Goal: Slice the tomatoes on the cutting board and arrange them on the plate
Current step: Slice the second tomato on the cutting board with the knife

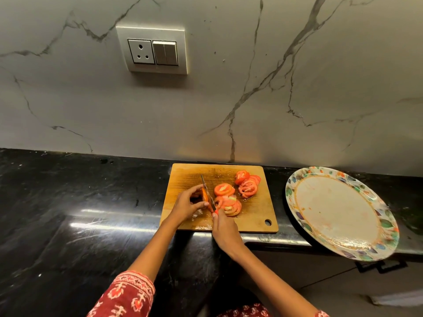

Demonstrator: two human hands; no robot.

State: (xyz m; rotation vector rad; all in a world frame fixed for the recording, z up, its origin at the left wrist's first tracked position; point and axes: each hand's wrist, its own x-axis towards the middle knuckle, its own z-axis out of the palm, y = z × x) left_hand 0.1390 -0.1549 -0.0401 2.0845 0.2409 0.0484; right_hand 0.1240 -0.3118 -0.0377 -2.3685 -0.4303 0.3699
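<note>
Head view: slicing nearly done. Three slice piles (237,193) lie mid to far-right on the cutting board (256,216); plate (297,179), right of the board at the counter's front edge, holds no tomato yet, so arranging is all left. Left hand (186,205) curls round the last tomato piece (204,195), board's left half. Right hand (225,232) grips the knife (207,193), fingers closed on the handle, blade against that piece.
</note>
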